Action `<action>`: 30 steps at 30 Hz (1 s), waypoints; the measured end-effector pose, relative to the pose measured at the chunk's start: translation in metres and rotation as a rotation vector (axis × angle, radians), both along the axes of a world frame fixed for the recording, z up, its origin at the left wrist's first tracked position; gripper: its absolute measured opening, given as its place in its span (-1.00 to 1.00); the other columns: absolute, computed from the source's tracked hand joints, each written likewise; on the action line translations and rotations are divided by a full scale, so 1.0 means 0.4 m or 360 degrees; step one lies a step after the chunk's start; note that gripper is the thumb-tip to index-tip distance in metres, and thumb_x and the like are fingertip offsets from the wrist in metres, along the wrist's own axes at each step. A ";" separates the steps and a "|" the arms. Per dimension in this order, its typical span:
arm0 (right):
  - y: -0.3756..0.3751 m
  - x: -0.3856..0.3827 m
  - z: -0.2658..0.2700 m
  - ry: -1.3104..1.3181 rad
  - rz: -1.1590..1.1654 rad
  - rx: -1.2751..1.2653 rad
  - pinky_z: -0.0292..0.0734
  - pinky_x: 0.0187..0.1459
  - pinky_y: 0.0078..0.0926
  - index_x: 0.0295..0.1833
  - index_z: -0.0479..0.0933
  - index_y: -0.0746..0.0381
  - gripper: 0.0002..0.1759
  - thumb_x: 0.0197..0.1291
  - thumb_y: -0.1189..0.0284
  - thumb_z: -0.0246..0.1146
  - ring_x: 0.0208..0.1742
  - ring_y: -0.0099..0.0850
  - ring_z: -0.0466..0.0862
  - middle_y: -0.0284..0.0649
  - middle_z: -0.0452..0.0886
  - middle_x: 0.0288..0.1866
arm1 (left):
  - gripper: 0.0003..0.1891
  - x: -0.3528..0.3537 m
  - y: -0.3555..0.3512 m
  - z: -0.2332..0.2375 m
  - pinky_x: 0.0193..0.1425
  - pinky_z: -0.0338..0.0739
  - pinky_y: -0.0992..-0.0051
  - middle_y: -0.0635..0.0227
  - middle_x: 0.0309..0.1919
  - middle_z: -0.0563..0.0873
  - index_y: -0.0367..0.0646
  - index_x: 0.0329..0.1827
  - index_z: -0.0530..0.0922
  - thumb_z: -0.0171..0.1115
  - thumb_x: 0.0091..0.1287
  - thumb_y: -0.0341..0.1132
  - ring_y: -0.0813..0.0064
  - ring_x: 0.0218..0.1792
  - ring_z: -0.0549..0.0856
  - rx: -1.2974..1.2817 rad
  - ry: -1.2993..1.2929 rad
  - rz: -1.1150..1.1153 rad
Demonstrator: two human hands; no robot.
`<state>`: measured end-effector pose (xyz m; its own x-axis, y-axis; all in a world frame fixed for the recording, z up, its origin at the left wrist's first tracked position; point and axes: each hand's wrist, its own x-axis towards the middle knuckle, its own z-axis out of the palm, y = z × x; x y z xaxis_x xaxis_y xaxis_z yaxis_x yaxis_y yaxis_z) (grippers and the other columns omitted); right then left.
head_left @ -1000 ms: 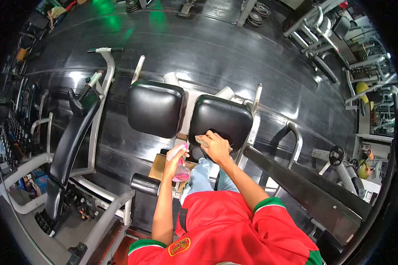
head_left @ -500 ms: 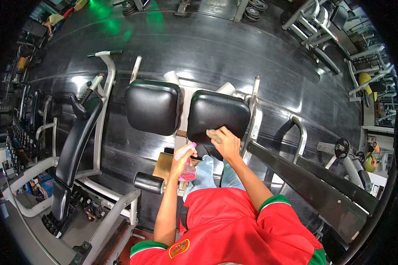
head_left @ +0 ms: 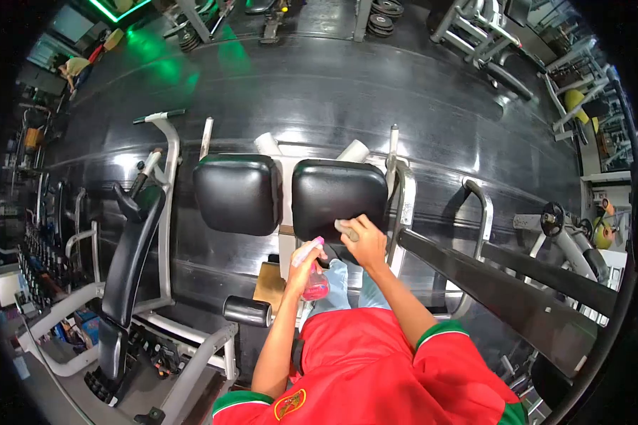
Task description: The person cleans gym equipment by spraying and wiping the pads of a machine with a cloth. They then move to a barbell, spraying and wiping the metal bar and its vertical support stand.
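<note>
My left hand [head_left: 305, 263] is wrapped round a spray bottle [head_left: 316, 287] with pink liquid and a pink nozzle, held below the gap between two black pads. In my right hand [head_left: 366, 242] is a bunched greyish cloth [head_left: 346, 230], gripped between thumb and fingers. That hand is at the lower edge of the right black pad [head_left: 340, 193]; whether the cloth touches the pad is hard to tell. The left black pad [head_left: 235, 194] stands beside it, untouched.
A padded bench [head_left: 129, 255] with a silver frame is on the left. Dark beams [head_left: 496, 297] run along the right. Near my left forearm is a black roller [head_left: 247, 312]. A person [head_left: 75, 69] bends over far at the upper left.
The view has tilted, so the pads and machines appear lower. Relative to the right pad, my right hand is slightly nearer its lower edge. Both hands keep their hold.
</note>
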<state>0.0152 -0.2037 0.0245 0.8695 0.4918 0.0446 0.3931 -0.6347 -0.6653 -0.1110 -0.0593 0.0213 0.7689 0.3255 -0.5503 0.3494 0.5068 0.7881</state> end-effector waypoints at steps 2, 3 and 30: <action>-0.030 -0.015 -0.013 0.0008 0.0025 -0.0031 0.59 -0.23 -0.24 -0.12 0.71 0.01 -0.72 -0.04 0.39 0.45 -0.21 -0.22 0.70 -0.36 0.60 -0.20 | -0.74 0.018 -0.001 -0.003 -0.43 0.48 0.56 0.34 -0.37 0.69 -0.24 -0.02 0.63 0.25 0.42 -0.22 0.59 -0.57 0.57 -0.0020 0.0002 0.0010; -0.045 -0.013 -0.010 0.0029 0.0064 -0.0075 0.58 -0.24 -0.24 -0.13 0.71 0.02 -0.72 -0.05 0.39 0.46 -0.21 -0.23 0.70 -0.36 0.60 -0.20 | -0.74 0.027 -0.001 -0.008 -0.43 0.48 0.57 0.35 -0.36 0.69 -0.23 -0.01 0.63 0.25 0.42 -0.22 0.59 -0.57 0.57 -0.0002 0.0009 0.0022; -0.137 0.170 0.009 0.0145 -0.0556 0.0130 0.56 -0.17 -0.12 -0.11 0.60 0.12 -0.79 0.18 0.28 0.33 -0.16 -0.01 0.70 -0.19 0.66 -0.14 | -0.62 0.034 -0.110 -0.009 -0.32 0.45 0.53 0.35 -0.21 0.68 -0.21 0.12 0.62 0.25 0.38 -0.14 0.55 -0.54 0.58 0.0282 0.0170 0.0135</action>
